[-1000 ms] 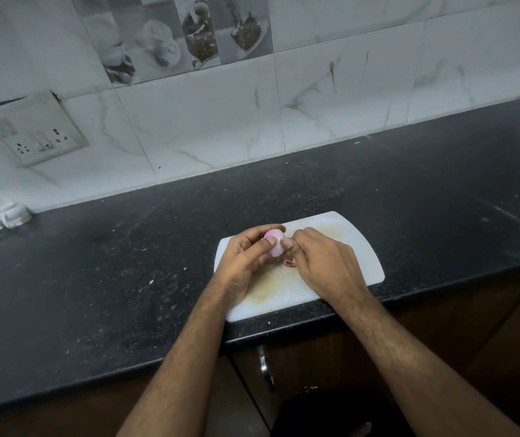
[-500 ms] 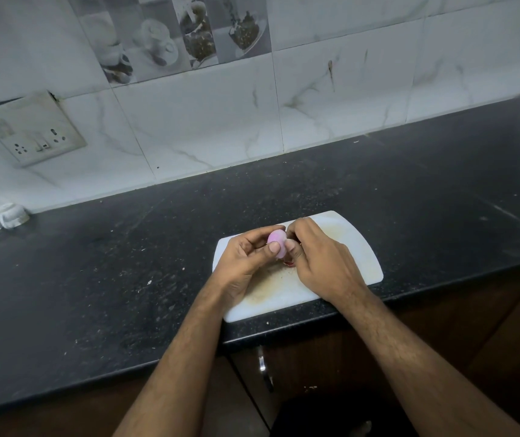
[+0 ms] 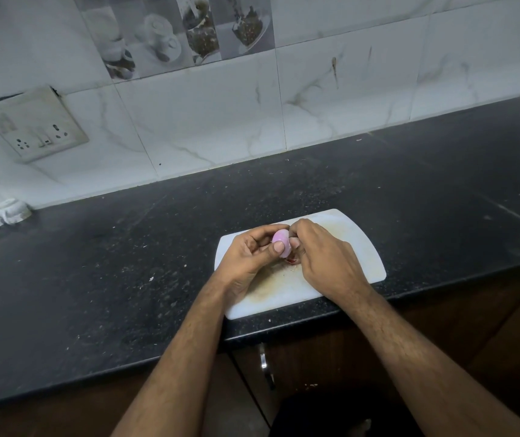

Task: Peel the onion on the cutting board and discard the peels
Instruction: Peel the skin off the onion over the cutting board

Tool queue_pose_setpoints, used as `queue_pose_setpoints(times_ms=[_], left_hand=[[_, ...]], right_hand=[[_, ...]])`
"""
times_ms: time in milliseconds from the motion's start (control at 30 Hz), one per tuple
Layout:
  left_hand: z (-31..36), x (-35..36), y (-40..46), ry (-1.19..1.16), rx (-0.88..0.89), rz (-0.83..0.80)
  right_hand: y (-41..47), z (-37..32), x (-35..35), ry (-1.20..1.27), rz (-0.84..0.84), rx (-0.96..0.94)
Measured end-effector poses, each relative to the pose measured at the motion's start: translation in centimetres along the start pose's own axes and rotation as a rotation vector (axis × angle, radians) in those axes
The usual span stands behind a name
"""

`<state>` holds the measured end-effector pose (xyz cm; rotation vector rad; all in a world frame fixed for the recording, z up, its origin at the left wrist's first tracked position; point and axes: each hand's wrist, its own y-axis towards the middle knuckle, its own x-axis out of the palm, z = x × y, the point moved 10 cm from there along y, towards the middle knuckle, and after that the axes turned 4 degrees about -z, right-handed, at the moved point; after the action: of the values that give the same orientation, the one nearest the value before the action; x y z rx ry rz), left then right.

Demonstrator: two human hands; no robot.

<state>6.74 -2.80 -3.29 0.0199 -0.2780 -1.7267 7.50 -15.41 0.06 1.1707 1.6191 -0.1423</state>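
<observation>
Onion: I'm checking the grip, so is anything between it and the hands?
Nothing visible. The left hand holds the onion directly, thumb on it, and the right hand touches its other side, above the board.

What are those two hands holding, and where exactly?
The left hand grips the onion, thumb across its front; the right hand pinches at its right side.

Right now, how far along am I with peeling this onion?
Mostly peeled: the onion shows smooth pale pink flesh. In hand: your left hand grips it above the cutting board while your right hand works at its side. Left to do: finish, then discard the dark red peel scraps lying on the board under your hands. No bin is in view.
</observation>
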Motion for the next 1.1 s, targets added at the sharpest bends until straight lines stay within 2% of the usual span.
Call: queue_pose_setpoints(times_ms=[167,300,567,733,1100], left_hand=[[-0.4,-0.1,0.1,-0.007,-0.024,0.004],[-0.8,-1.1,0.3,-0.091,-0.043,0.088],[-1.3,-1.5,0.3,-0.128,-0.108,0.157],[-1.3,-1.2,0.3,-0.041,-0.088,0.114],[-1.2,-0.7,0.4,-0.015,-0.078,0.049]], right_hand=[[0.2,0.0,0.1,-0.043,-0.017,-0.014],[0.0,-0.7,0.8,-0.107,-0.051,-0.084],[0.1,1.1,0.6,-0.003,-0.008,0.074],[0.1,0.9,-0.4,0.111,0.06,0.073],[0.1,0.5,-0.3,0.057,0.083,-0.005]])
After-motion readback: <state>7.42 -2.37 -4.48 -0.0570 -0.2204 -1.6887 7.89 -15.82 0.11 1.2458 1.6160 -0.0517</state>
